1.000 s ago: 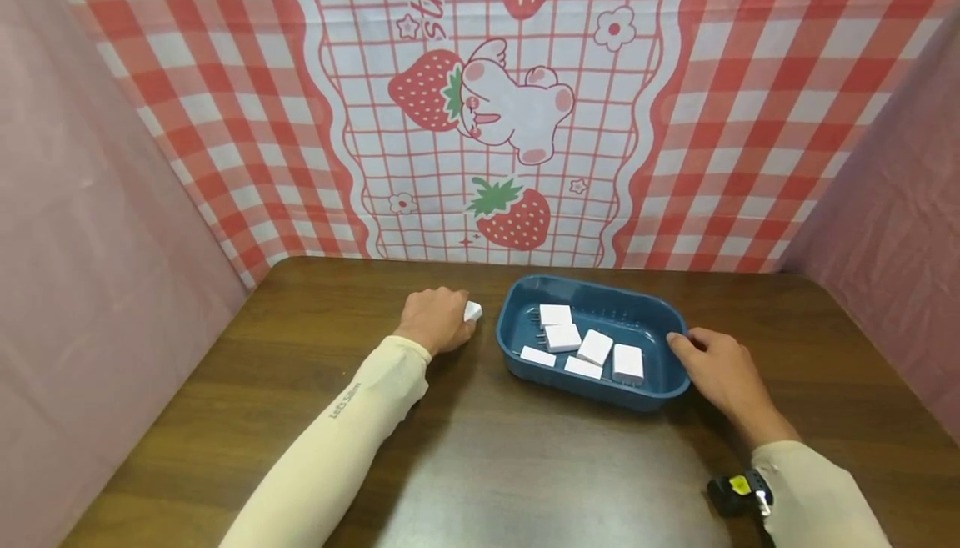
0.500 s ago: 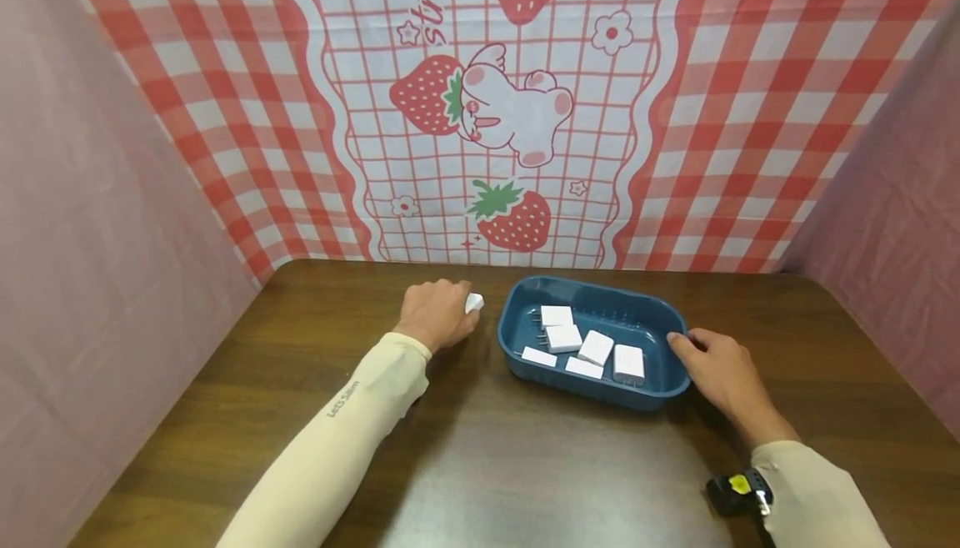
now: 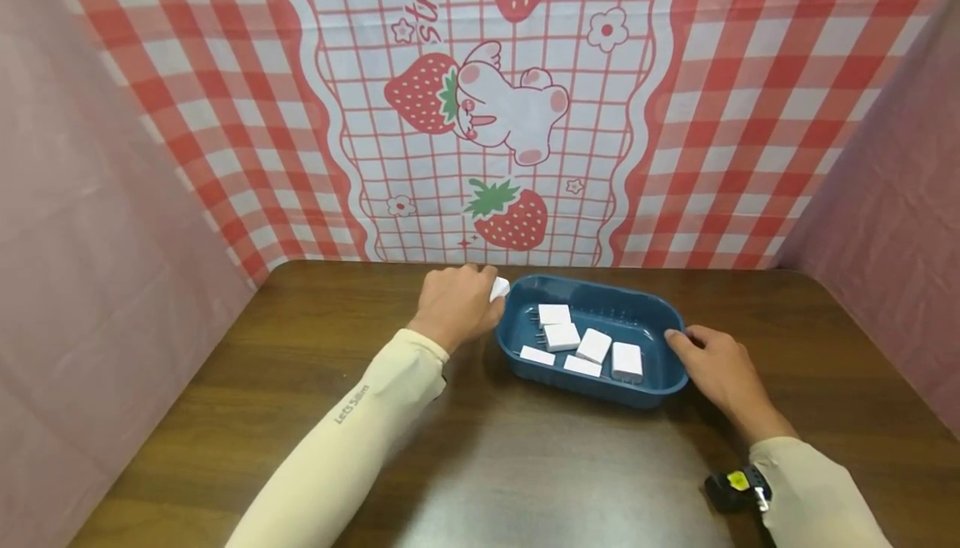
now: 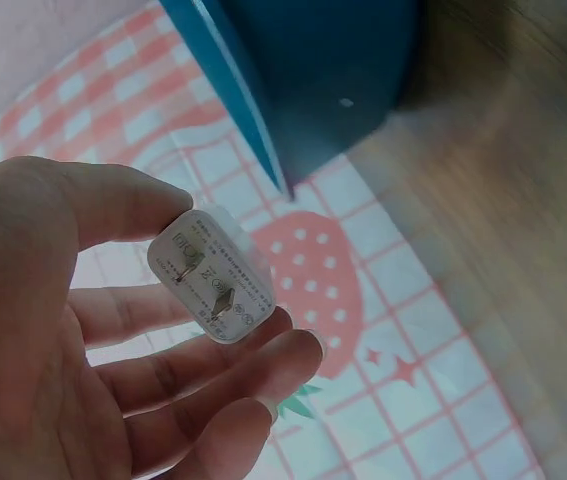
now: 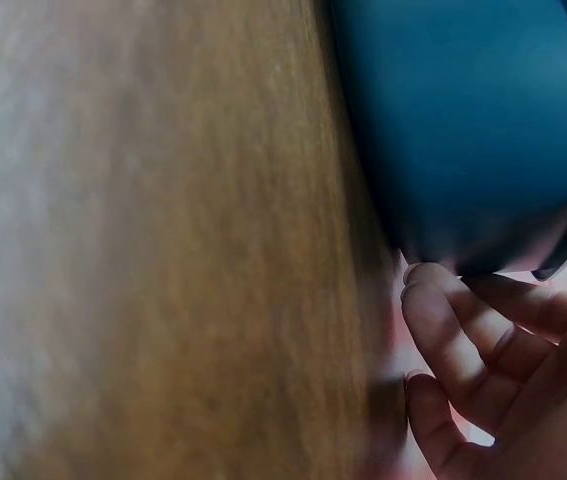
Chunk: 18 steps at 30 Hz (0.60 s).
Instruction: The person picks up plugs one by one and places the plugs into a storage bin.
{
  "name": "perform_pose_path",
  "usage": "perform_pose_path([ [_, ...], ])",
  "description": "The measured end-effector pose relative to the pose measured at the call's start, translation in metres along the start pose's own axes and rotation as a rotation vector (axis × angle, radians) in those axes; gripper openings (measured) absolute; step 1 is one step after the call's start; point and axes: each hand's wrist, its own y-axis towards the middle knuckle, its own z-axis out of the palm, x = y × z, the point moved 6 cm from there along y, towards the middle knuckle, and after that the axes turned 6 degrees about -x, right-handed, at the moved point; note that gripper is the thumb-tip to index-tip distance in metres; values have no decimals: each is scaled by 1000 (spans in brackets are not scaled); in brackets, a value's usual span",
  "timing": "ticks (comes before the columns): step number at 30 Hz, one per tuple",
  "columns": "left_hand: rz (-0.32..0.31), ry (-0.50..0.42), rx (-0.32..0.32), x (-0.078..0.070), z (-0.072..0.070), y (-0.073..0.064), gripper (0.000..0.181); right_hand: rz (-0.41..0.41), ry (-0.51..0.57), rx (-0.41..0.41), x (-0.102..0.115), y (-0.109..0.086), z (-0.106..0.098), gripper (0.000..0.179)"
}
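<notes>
A white charger plug [image 4: 213,280] with two metal prongs is pinched between the thumb and fingers of my left hand [image 3: 459,304]. In the head view this charger [image 3: 499,289] is at the left rim of a blue plastic basin [image 3: 585,389], and the hand hides part of it. Several more white chargers [image 3: 562,337] lie inside the basin, some flat and some on edge. My right hand [image 3: 716,369] grips the basin's right end, thumb over the rim. The right wrist view shows fingers [image 5: 453,330] against the basin's outer wall.
The basin stands on a brown wooden table [image 3: 570,481], near its back edge. Behind it hangs a red-and-white checked cloth [image 3: 750,114] with strawberries. Pink cloths [image 3: 97,239] flank both sides. A black device [image 3: 731,490] is strapped to the right wrist.
My left hand has carried the charger up and to the right, from the table to the basin's left rim. The right hand and the basin stay in place.
</notes>
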Motion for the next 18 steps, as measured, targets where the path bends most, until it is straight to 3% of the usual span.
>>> perform_pose_path([
  [10, 28, -18, -37, -16, -7, 4, 24, 13, 9, 5, 0, 0, 3, 70],
  [18, 53, -35, -26, -34, -3, 6, 25, -2, 4, -22, 0, -1, 2, 67],
])
